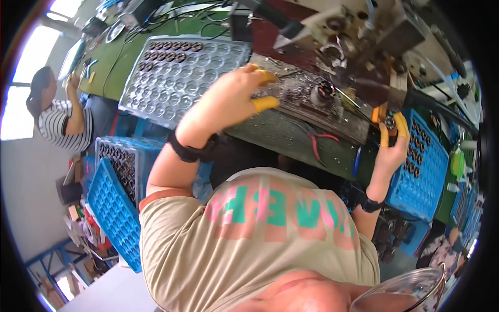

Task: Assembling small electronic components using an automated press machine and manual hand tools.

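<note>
My left hand (223, 101), with yellow finger cots on thumb and fingertips, hovers at the left end of the machine's metal work plate (291, 96). Its fingers are apart and nothing shows between them. Bits of metal scrap litter that plate. A small round part with a dark, wire-wound look (325, 91) sits in the plate's fixture, under the machine head (335, 54). At the right, my right hand (393, 140), also in yellow finger cots, pinches a small dark round motor core (390, 122) beside the near-left corner of a blue tray (434, 171) bearing similar cores.
A clear tray (208, 78) with several round cores lies on the green bench, left of the plate. Red-handled pliers (316, 145) and a blue pen (357, 161) lie near the front edge. Stacked blue trays (114, 208) stand at my left. Another person (62, 112) sits farther left.
</note>
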Demonstrator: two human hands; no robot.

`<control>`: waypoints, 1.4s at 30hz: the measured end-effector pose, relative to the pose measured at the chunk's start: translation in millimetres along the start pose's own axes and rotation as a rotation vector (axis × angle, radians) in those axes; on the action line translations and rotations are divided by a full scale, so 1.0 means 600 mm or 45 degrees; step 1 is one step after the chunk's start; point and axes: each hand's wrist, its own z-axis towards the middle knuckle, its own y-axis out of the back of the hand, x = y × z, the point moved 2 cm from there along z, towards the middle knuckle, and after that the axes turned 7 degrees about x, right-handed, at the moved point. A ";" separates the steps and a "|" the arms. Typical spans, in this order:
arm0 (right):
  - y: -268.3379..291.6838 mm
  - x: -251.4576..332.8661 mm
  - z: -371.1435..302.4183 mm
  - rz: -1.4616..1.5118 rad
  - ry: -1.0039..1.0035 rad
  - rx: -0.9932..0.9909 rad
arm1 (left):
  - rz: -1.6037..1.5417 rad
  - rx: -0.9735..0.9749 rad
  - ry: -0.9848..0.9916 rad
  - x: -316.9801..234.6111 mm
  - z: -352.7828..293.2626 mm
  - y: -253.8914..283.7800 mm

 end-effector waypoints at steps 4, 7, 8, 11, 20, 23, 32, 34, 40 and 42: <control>-0.003 -0.006 0.000 -0.049 -0.043 0.033 | 0.270 0.201 0.549 0.140 -0.027 0.072; 0.011 -0.004 0.004 -0.016 -0.055 0.070 | 0.439 0.099 0.628 0.262 -0.020 0.112; 0.019 -0.001 0.006 0.017 -0.057 0.099 | 0.410 0.034 0.626 0.290 -0.016 0.116; 0.065 -0.023 -0.005 0.384 -0.229 0.164 | 0.373 -0.113 0.468 0.377 0.012 0.101; 0.249 -0.309 -0.019 0.107 -0.659 0.274 | 0.256 -0.049 0.561 0.436 0.019 0.084; 0.263 -0.416 -0.036 0.056 -0.801 0.417 | 0.241 -0.114 0.588 0.411 0.024 0.090; 0.189 -0.429 -0.003 -0.071 -0.876 0.524 | 0.119 -0.426 0.562 0.370 -0.028 0.169; 0.189 -0.428 -0.004 -0.081 -0.881 0.498 | -0.004 -0.479 0.556 0.388 -0.058 0.167; 0.225 -0.352 -0.014 0.068 -0.714 0.357 | -0.750 -0.640 0.437 0.299 -0.142 0.131; 0.233 -0.267 -0.011 -0.025 -0.550 0.246 | -0.839 -0.744 0.470 0.297 -0.169 0.118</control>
